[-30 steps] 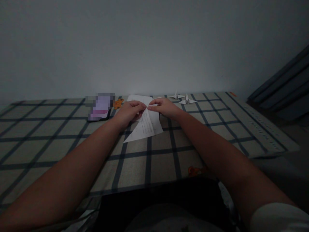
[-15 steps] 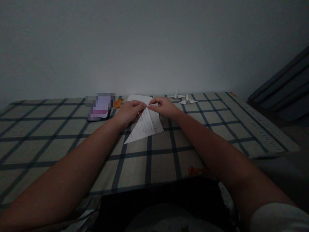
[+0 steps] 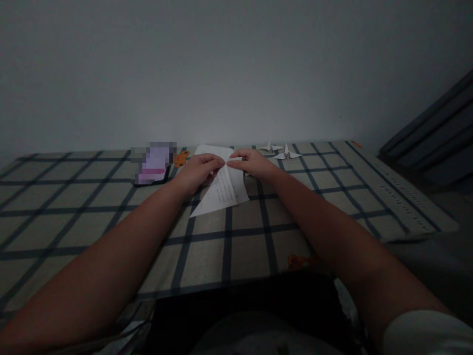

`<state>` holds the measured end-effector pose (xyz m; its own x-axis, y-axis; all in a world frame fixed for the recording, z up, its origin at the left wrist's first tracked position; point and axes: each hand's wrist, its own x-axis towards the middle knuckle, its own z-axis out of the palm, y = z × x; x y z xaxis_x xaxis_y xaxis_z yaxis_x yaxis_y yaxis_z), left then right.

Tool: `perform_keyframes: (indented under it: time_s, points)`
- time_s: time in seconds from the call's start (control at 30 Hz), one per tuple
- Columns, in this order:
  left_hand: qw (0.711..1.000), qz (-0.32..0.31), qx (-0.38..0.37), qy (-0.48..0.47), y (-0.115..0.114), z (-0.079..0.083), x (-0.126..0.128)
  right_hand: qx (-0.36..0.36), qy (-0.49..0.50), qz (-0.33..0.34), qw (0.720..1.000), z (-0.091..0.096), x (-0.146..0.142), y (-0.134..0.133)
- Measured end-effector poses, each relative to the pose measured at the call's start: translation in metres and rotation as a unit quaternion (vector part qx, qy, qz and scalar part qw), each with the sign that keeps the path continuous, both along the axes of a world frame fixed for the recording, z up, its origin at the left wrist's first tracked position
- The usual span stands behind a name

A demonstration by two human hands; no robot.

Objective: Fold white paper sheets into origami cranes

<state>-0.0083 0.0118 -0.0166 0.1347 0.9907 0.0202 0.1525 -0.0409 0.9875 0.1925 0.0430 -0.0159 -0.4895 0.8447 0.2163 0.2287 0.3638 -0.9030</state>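
Observation:
A white sheet of paper (image 3: 223, 192) with faint printed lines lies partly folded on the checked cloth (image 3: 244, 246), one corner pointing toward me. My left hand (image 3: 197, 172) pinches its upper fold with curled fingers. My right hand (image 3: 254, 165) pinches the same fold from the right, so the fingertips of both hands almost meet. Another white sheet (image 3: 212, 149) shows just behind the hands.
A phone with a lit screen (image 3: 153, 165) lies left of my left hand, with a small orange thing (image 3: 181, 158) beside it. Two folded paper cranes (image 3: 286, 153) stand at the back right near the wall. The cloth's edge drops off at the right.
Both hands keep their pinch on the paper. The sheet's near corner has shifted very slightly; otherwise nothing has moved.

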Motion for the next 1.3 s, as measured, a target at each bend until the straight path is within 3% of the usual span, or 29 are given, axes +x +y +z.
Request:
perform_keyframes:
  time_s: [0.17, 0.37, 0.63, 0.9, 1.17, 1.3]
  points:
    - [1.000, 0.001, 0.004, -0.011, -0.0027, 0.0010, 0.0021, 0.023, 0.006, 0.022, 0.999, 0.0001, -0.0001, -0.0001]
    - [1.000, 0.006, -0.003, -0.028, 0.0006, -0.0030, 0.0023, 0.113, -0.013, -0.013, 0.993, 0.0007, -0.0030, 0.0003]
    - [0.999, 0.028, 0.022, -0.010, -0.0021, 0.0003, 0.0041, 0.037, 0.011, 0.010, 0.999, -0.0012, -0.0004, 0.0025]
    - [1.000, 0.012, 0.026, -0.004, -0.0032, 0.0003, 0.0029, 0.014, 0.013, 0.014, 1.000, -0.0019, 0.0007, 0.0018]
    - [1.000, 0.009, 0.009, -0.011, -0.0002, -0.0042, 0.0042, 0.106, -0.059, -0.037, 0.992, 0.0049, -0.0008, -0.0025]
    - [0.999, 0.026, 0.020, 0.008, -0.0014, -0.0033, 0.0064, 0.099, -0.032, -0.031, 0.994, 0.0074, -0.0010, -0.0051]
